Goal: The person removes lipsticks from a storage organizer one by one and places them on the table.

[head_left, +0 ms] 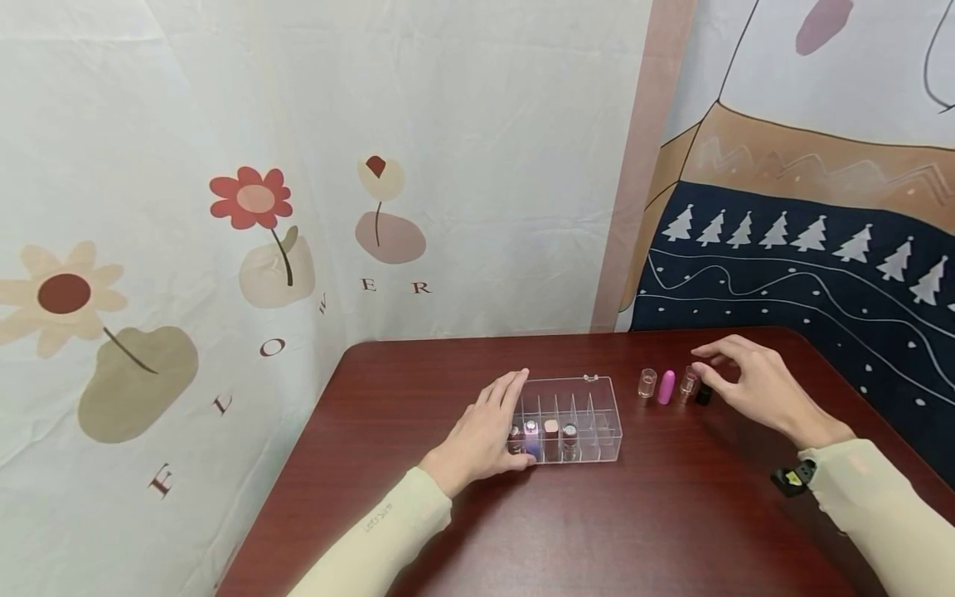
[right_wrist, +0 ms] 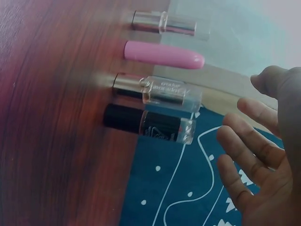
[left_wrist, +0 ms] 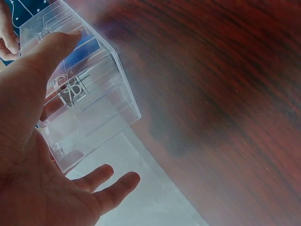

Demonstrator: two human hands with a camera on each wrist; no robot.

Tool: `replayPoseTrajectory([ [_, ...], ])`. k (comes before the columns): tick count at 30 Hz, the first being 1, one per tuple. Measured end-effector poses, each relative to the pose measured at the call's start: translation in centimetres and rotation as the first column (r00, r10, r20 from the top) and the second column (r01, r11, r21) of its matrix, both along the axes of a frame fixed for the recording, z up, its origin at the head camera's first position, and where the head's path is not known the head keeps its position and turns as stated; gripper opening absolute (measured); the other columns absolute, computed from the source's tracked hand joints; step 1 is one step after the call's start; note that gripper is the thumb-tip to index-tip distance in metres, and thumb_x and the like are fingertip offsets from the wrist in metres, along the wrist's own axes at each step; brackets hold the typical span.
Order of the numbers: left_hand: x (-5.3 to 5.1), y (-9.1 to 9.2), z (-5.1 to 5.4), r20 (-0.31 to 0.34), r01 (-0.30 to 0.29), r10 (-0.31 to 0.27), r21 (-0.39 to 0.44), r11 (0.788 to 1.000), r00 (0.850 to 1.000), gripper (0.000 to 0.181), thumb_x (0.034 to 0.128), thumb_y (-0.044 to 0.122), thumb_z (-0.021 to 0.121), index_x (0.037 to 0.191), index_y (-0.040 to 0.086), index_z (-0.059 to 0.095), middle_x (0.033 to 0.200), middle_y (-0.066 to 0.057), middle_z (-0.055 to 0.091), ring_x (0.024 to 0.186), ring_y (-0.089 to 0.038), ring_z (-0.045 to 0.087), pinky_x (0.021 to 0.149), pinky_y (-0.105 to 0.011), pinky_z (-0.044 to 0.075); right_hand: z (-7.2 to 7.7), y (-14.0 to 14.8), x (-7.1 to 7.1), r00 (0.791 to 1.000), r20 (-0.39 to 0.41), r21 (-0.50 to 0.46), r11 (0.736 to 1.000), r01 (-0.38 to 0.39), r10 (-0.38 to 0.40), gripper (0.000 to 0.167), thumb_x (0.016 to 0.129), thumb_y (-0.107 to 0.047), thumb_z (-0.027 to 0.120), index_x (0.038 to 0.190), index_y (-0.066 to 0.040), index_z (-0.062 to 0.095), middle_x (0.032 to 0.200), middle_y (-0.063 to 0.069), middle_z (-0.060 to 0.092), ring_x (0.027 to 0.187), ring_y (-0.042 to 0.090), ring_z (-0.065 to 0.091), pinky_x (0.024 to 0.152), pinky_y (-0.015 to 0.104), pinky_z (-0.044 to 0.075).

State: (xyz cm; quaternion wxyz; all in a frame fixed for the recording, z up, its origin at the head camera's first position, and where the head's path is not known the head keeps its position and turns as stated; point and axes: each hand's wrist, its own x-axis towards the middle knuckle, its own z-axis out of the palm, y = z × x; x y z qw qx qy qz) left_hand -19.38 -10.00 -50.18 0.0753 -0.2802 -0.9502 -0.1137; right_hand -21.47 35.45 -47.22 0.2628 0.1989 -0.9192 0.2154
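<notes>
My left hand (head_left: 481, 435) grips the left end of a clear divided lipstick case (head_left: 612, 423), thumb across its front wall; other fingers are partly hidden behind it. Several lipstick tubes stand in its left front compartments, including a purple-blue tube (head_left: 531, 441) and a dark tube with a pale top (head_left: 551, 441). Right of the case, a clear-capped lipstick (right_wrist: 164, 22), a pink lipstick tube (right_wrist: 164, 54), another clear-capped lipstick (right_wrist: 164, 92) and a black lipstick tube (right_wrist: 148, 123) stand in a row. My right hand (head_left: 761, 390) hovers beside the black tube, fingers spread, apart from it, holding nothing.
The dark red wooden table (head_left: 597, 531) ends at a back edge against a pale flower-print cloth (head_left: 485, 166). On the right hangs a navy tree-print cloth (head_left: 783, 265). A dark watch-like band (head_left: 794, 478) is on my right wrist.
</notes>
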Motion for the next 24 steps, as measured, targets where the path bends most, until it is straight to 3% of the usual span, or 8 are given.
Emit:
replayPoseTrajectory([
  [4, 0.0, 0.0, 0.0, 0.003, -0.001, 0.001, -0.001, 1.000, 1.000, 0.140, 0.0850, 0.052, 0.104, 0.186, 0.011, 0.016, 0.189, -0.015, 0.035, 0.165, -0.044, 0.050, 0.115, -0.062, 0.065, 0.3, -0.5, 0.2, 1.000, 0.004, 0.003, 1.000, -0.009, 0.009, 0.029, 0.100, -0.016, 0.091, 0.128, -0.012, 0.085, 0.122, 0.013, 0.083, 0.101, 0.028, 0.077, 0.089, 0.007, 0.050],
  [8, 0.0, -0.1, 0.0, -0.001, 0.001, -0.001, 0.002, 1.000, 1.000, 0.140, 0.0846, 0.052, 0.104, 0.186, 0.010, 0.017, 0.188, -0.015, 0.036, 0.165, -0.044, 0.050, 0.114, -0.061, 0.065, 0.6, -1.1, 0.4, 1.000, 0.002, 0.014, 1.000, -0.017, 0.017, 0.029, 0.100, -0.017, 0.092, 0.128, -0.014, 0.085, 0.122, 0.010, 0.083, 0.100, 0.022, 0.074, 0.086, 0.022, 0.062],
  [11, 0.0, 0.0, -0.1, -0.007, 0.002, -0.002, 0.002, 1.000, 1.000, 0.140, 0.0844, 0.053, 0.104, 0.186, 0.009, 0.018, 0.188, -0.015, 0.036, 0.165, -0.044, 0.050, 0.114, -0.061, 0.065, 0.9, -1.7, 0.6, 1.000, -0.008, 0.023, 0.999, -0.025, 0.025, 0.029, 0.100, -0.017, 0.092, 0.128, -0.017, 0.085, 0.121, 0.008, 0.083, 0.098, 0.017, 0.071, 0.084, 0.028, 0.064],
  [15, 0.0, 0.0, 0.0, -0.004, -0.001, 0.001, -0.001, 1.000, 1.000, 0.140, 0.0849, 0.053, 0.104, 0.186, 0.010, 0.017, 0.188, -0.015, 0.035, 0.165, -0.044, 0.050, 0.114, -0.061, 0.065, 1.3, -2.6, 1.0, 0.999, 0.007, 0.035, 0.999, -0.033, 0.032, 0.031, 0.099, -0.017, 0.093, 0.129, -0.017, 0.085, 0.121, 0.008, 0.082, 0.097, 0.018, 0.069, 0.084, 0.034, 0.067],
  [24, 0.1, 0.0, 0.0, 0.002, -0.006, 0.006, -0.005, 1.000, 1.000, 0.139, 0.0855, 0.053, 0.103, 0.186, 0.011, 0.017, 0.188, -0.016, 0.035, 0.164, -0.045, 0.051, 0.115, -0.061, 0.065, 1.6, -4.5, 1.5, 0.997, -0.005, 0.050, 0.996, -0.079, 0.079, 0.031, 0.099, -0.014, 0.092, 0.129, -0.015, 0.085, 0.114, 0.006, 0.078, 0.091, 0.017, 0.061, 0.075, 0.032, 0.060],
])
